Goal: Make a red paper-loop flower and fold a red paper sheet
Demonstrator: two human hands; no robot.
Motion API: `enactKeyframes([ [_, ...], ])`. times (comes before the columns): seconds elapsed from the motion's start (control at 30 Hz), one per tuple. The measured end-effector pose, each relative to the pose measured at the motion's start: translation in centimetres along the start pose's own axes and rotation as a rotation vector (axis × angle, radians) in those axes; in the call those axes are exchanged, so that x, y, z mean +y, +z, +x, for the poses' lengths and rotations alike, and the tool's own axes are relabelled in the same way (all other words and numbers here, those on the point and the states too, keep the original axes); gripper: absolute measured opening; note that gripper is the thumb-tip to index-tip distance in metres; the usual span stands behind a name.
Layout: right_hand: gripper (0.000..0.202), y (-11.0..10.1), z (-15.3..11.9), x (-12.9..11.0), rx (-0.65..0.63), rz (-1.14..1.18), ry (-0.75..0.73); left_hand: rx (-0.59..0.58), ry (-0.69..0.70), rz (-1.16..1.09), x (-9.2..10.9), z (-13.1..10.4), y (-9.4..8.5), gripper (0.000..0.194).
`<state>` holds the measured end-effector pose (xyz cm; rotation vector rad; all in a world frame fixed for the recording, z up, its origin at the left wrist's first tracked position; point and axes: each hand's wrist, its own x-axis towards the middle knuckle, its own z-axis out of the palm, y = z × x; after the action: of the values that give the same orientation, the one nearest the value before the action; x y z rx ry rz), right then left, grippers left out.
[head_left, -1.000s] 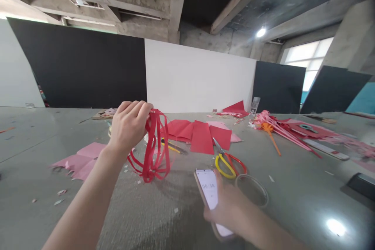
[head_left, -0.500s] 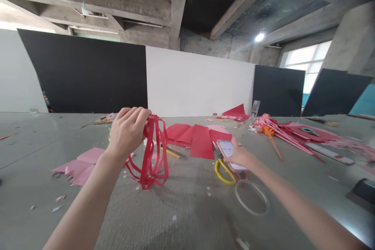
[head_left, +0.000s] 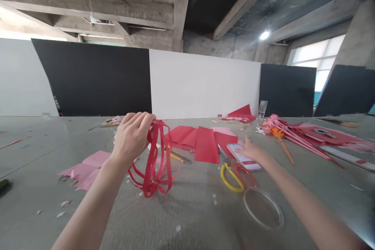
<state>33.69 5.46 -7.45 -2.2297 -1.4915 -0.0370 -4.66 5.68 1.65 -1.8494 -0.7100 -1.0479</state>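
My left hand [head_left: 132, 134] is closed around the top of a bundle of red paper strips [head_left: 152, 164]. The strips hang in loops, joined near the bottom, above the grey surface. On the right, my right hand [head_left: 251, 149] is over a phone [head_left: 245, 160] lying face up, with its fingers apart and one seeming to touch the screen. Beside the phone lie scissors [head_left: 232, 179] with a yellow and a red handle, and a roll of clear tape [head_left: 263, 208] is nearer me.
Red paper sheets [head_left: 206, 144] and a utility knife [head_left: 178, 156] lie ahead. Pink paper [head_left: 90, 168] is at the left. Pink and red strips [head_left: 295, 136], an orange paper piece [head_left: 283, 146] and a long white box [head_left: 348, 156] are at the right. Upright panels [head_left: 202, 82] stand behind.
My right hand has loosened from the phone, its fingers now more spread. The phone has shifted away from the scissors, uncovering the red handle. My left hand keeps hold of the strips. The view has turned slightly.
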Motion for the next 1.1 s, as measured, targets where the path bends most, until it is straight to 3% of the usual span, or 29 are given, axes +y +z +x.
enactKeyframes([
  [0.07,0.069,-2.0,-1.1,-2.3,0.018,0.069,-0.051,0.01,0.005,-0.043,0.7,0.4,-0.2,0.008],
  [0.2,0.048,-5.2,-4.8,-7.8,-0.004,0.277,-0.228,0.041,0.129,-0.149,3.2,1.2,-0.7,0.012],
  [0.33,0.033,-5.7,-8.5,-12.1,-0.07,0.814,-0.484,0.031,0.332,-0.198,5.9,1.5,-0.7,0.016],
  [0.4,0.029,-5.1,-9.5,-13.2,-0.124,0.945,-0.555,0.069,0.36,-0.219,6.6,1.3,-0.4,0.018],
  [0.5,0.026,-3.9,-10.3,-13.7,-0.179,0.988,-0.583,0.085,0.377,-0.241,7.0,0.6,0.5,0.019],
  [0.6,0.028,-3.2,-10.3,-13.3,-0.225,0.953,-0.553,0.028,0.383,-0.241,7.0,-0.2,1.2,0.02],
  [0.8,0.018,-3.0,-9.8,-12.6,-0.22,0.903,-0.628,-0.032,0.376,-0.233,7.0,-1.0,1.8,0.026],
  [1.1,0.023,-4.3,-10.1,-12.3,0.18,0.577,-1.01,-0.054,0.353,-0.249,6.9,-1.5,2.3,0.027],
])
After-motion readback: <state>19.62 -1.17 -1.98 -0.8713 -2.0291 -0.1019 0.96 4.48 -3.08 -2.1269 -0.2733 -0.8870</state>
